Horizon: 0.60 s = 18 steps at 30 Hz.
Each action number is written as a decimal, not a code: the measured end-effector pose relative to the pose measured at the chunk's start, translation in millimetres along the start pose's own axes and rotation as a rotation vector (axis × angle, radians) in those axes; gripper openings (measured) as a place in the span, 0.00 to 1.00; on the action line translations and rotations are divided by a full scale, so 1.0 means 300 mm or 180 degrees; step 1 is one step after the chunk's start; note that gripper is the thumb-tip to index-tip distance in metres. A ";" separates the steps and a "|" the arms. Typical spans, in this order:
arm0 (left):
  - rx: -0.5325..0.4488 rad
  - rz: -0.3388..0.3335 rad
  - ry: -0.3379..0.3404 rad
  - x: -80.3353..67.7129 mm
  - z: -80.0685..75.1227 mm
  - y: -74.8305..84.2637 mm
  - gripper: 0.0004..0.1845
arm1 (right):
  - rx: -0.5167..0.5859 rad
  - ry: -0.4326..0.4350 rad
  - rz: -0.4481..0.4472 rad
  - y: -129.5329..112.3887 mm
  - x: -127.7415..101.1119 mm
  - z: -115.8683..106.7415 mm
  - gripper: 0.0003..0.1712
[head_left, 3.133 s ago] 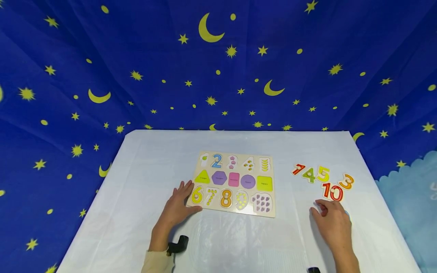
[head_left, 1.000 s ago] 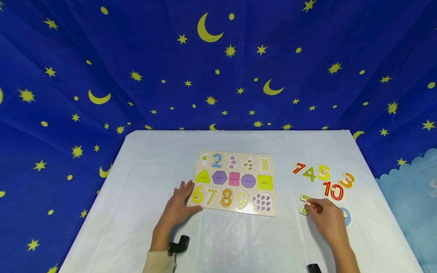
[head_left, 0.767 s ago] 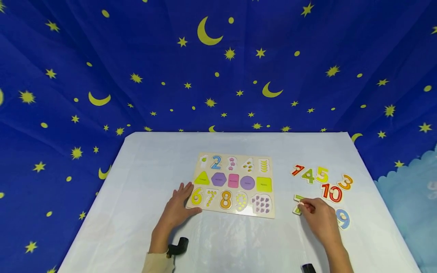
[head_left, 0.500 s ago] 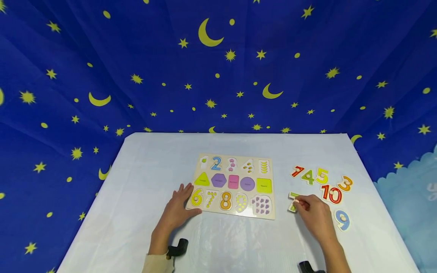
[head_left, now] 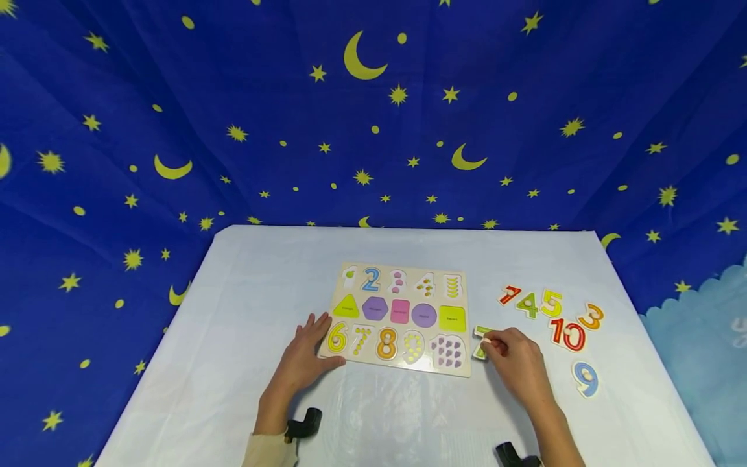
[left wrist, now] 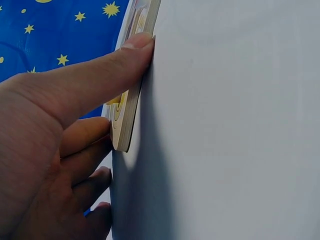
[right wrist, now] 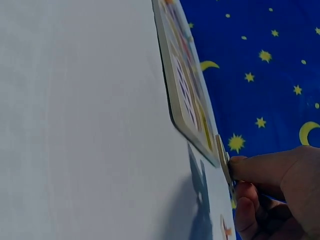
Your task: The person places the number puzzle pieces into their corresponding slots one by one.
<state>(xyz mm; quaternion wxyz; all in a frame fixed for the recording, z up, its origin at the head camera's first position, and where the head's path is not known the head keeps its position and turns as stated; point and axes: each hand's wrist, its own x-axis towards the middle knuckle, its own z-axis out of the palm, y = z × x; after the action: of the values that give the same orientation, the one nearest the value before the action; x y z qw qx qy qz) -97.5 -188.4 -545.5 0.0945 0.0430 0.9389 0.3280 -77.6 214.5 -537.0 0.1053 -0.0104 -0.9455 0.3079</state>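
Note:
My right hand point(head_left: 516, 360) pinches a green number puzzle piece point(head_left: 480, 332), seemingly a 7, by its knob. Fingers cover part of it. In the head view the piece is just right of the wooden number puzzle board point(head_left: 403, 366); in the right wrist view it stands tilted, above its shadow, near the board's corner. The board bears the blue 2 point(head_left: 370, 279), yellow 6 point(head_left: 336, 338) and orange 8 point(head_left: 386, 344); several number hollows show printed pictures. My left hand point(head_left: 303, 353) rests at the board's near left corner, thumb on the front edge, extended fingers along the left side.
Right of the board lie a slim red number piece point(head_left: 509, 294), a green 4 point(head_left: 528, 305), a yellow 5 point(head_left: 551, 303), an orange 3 point(head_left: 591, 316), a red 10 point(head_left: 568, 334) and a blue 9 point(head_left: 585, 379). A starry blue cloth point(head_left: 292, 117) hangs behind the white table point(head_left: 262, 259).
My right hand has taken hold of the green piece and carried it left, up to the board's right side. The blue 9 has come into full view. My left hand stays put.

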 end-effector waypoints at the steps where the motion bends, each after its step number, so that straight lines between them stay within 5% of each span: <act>1: -0.0002 -0.0002 0.0004 0.000 0.000 -0.001 0.52 | 0.0012 -0.0010 -0.0025 -0.005 0.002 0.004 0.09; 18: -0.0022 0.0001 0.0042 -0.003 0.002 0.001 0.51 | 0.0127 -0.0143 -0.0402 -0.080 0.023 0.045 0.08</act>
<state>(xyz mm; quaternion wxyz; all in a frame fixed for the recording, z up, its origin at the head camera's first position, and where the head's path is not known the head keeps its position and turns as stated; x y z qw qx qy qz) -96.4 -187.8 -545.7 0.0884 0.0407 0.9384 0.3315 -86.2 188.0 -532.3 0.1035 0.0582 -0.9401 0.3196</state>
